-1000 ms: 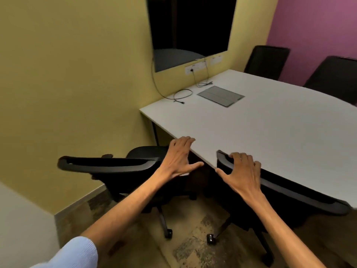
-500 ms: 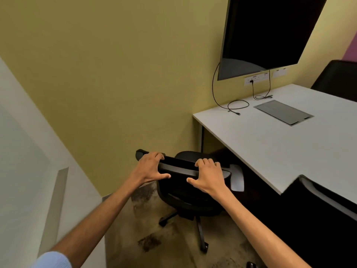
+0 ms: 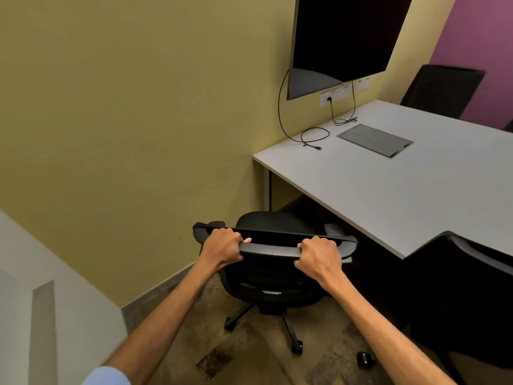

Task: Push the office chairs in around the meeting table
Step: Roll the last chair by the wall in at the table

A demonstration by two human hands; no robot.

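Note:
A black office chair (image 3: 273, 240) on castors stands at the near left corner of the white meeting table (image 3: 402, 190), its seat partly under the table edge. My left hand (image 3: 223, 247) is shut around the left part of the chair's top backrest rail. My right hand (image 3: 319, 255) is shut around the same rail further right. A second black chair (image 3: 472, 287) sits tucked against the table at the lower right. A third chair (image 3: 441, 90) stands on the table's far side by the purple wall.
A yellow wall runs close on the left of the chair. A dark wall screen (image 3: 344, 37) hangs above the table, with cables (image 3: 315, 134) and a grey cable hatch (image 3: 374, 140) on the tabletop. A pale wall corner (image 3: 41, 301) juts in at lower left.
Both hands left the right-hand chair and the table edge, moved to the left chair's backrest rail, and closed firmly on it. My view swung left, then back a little right.

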